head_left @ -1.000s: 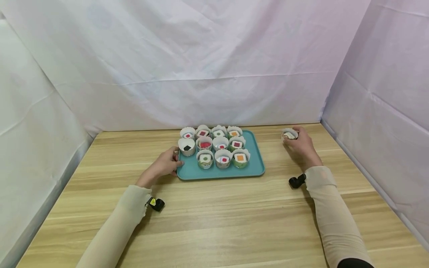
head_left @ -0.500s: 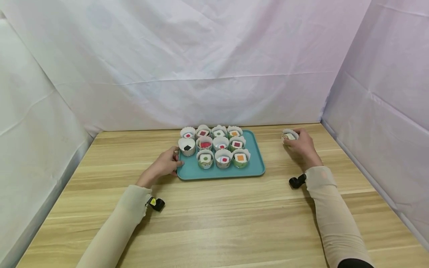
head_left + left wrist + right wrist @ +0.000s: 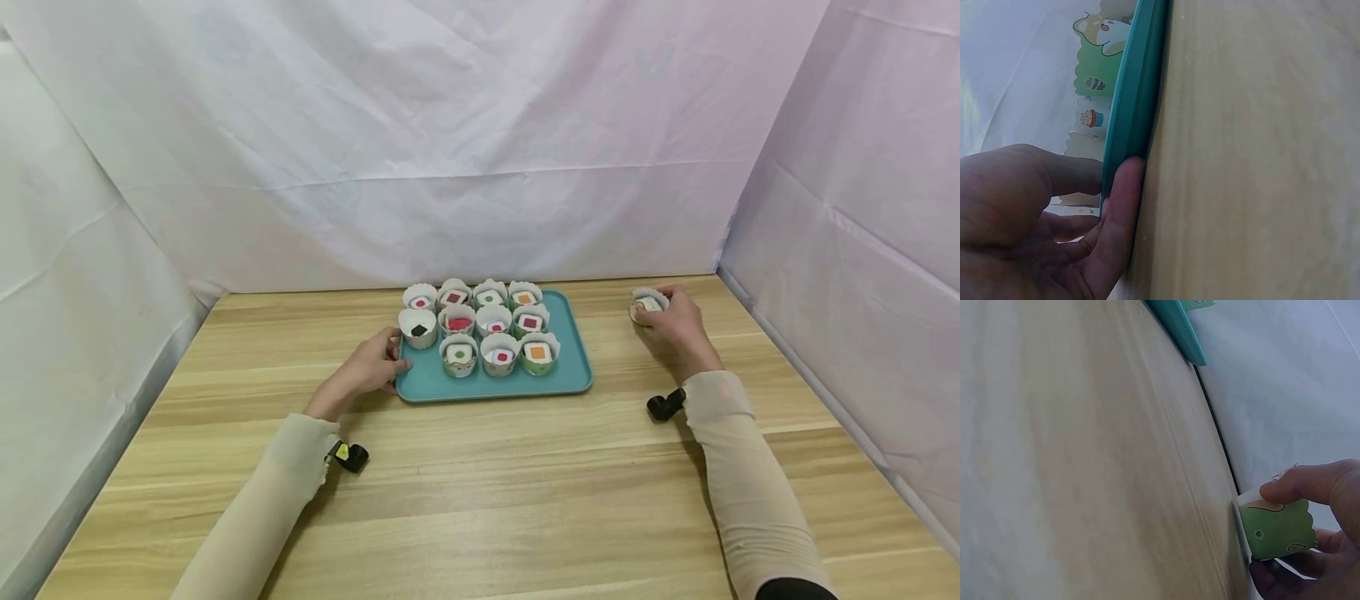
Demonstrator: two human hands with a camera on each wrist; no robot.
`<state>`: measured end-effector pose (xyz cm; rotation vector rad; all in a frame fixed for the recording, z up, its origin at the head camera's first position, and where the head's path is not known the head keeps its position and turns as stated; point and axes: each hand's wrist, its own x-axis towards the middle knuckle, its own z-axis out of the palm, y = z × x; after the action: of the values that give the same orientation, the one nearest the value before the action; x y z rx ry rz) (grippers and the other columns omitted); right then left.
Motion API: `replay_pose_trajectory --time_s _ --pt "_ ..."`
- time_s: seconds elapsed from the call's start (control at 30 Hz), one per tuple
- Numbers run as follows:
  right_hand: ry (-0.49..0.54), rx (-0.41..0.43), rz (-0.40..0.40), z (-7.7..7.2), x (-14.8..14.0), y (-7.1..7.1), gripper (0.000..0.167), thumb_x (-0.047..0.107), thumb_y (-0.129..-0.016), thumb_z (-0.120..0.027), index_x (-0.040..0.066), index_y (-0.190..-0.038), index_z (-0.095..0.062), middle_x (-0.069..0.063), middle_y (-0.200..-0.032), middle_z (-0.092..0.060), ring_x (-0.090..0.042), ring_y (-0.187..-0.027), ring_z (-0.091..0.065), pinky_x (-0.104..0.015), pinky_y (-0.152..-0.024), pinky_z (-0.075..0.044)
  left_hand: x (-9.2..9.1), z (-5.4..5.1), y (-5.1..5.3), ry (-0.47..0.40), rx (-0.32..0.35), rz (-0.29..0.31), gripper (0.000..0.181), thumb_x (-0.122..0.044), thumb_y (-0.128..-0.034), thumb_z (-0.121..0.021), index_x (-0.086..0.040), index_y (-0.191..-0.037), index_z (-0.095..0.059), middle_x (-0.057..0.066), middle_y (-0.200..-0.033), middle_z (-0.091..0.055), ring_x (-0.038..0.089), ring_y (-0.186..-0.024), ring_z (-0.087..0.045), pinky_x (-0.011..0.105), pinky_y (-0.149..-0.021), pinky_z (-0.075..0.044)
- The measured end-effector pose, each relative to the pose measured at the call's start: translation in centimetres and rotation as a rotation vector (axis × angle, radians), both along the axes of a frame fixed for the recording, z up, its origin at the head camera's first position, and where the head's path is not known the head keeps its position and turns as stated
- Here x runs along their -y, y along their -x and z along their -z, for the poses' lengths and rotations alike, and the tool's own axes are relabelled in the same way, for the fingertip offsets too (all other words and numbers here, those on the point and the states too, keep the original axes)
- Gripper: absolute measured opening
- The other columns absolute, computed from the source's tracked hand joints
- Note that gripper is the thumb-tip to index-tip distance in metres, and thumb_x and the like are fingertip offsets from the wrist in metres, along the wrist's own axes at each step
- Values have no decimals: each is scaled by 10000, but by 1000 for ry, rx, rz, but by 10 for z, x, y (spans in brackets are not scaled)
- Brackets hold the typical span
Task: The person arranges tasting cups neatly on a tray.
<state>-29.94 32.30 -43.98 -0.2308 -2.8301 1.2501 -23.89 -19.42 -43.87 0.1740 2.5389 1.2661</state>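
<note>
My left hand (image 3: 371, 362) grips the left edge of a teal tray (image 3: 427, 385), thumb at the rim, as the left wrist view also shows. Several paper baking cups stand on the tray in rows, such as a green-sided one (image 3: 536, 367) at the front right. Small white pieces with coloured marks lie in most of them; a white cup (image 3: 417, 333) near my left hand has a black piece. Off to the tray's right, my right hand (image 3: 678, 329) holds another baking cup (image 3: 1279, 528) between thumb and fingers. It sits upright at the table surface, with a whitish piece inside.
The wooden table (image 3: 480, 492) reaches back to a white cloth (image 3: 450, 167) hung behind it. More white cloth (image 3: 862, 208) closes the right side. A small black camera (image 3: 352, 458) hangs at the left wrist, another camera (image 3: 665, 407) at the right.
The baking cup in my right hand has tilted and settled slightly while the hand stays in place. My left hand and the tray have not visibly moved.
</note>
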Motion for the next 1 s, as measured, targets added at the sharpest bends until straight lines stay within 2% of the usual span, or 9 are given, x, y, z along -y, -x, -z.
replay_pose_trajectory --time_s 0.27,0.57,0.8,1.0 --pt "18 -21 -11 -8 3 -2 747 256 -940 -729 -54 -1507 -355 -339 -1433 -480 -462 -1270 -500 -589 -1093 -469 0 0 0 -5 -3 0 621 -34 -1011 -600 21 -1558 -312 166 -1067 -495 225 -876 -582 340 -661 -672" --pt "-26 -63 2 -20 16 -6 758 315 -936 -732 -53 -1495 -376 -325 -1407 -496 -445 -1217 -515 -548 -972 -513 1 1 0 -9 -4 4 623 -32 -1012 -597 29 -1559 -305 169 -1064 -497 225 -876 -589 339 -664 -673" --pt "16 -76 -22 -34 28 -11 753 297 -951 -716 -47 -1509 -344 -314 -1434 -464 -441 -1233 -502 -551 -973 -520 1 1 0 -8 -5 3 626 -33 -1010 -602 16 -1561 -310 168 -1068 -491 227 -862 -590 341 -659 -672" --pt "8 -105 -32 -42 38 -14 741 297 -952 -714 -49 -1504 -362 -313 -1438 -476 -444 -1241 -511 -557 -967 -534 1 1 0 0 -8 3 628 -37 -1013 -602 19 -1564 -306 163 -1061 -488 212 -837 -582 334 -652 -669"
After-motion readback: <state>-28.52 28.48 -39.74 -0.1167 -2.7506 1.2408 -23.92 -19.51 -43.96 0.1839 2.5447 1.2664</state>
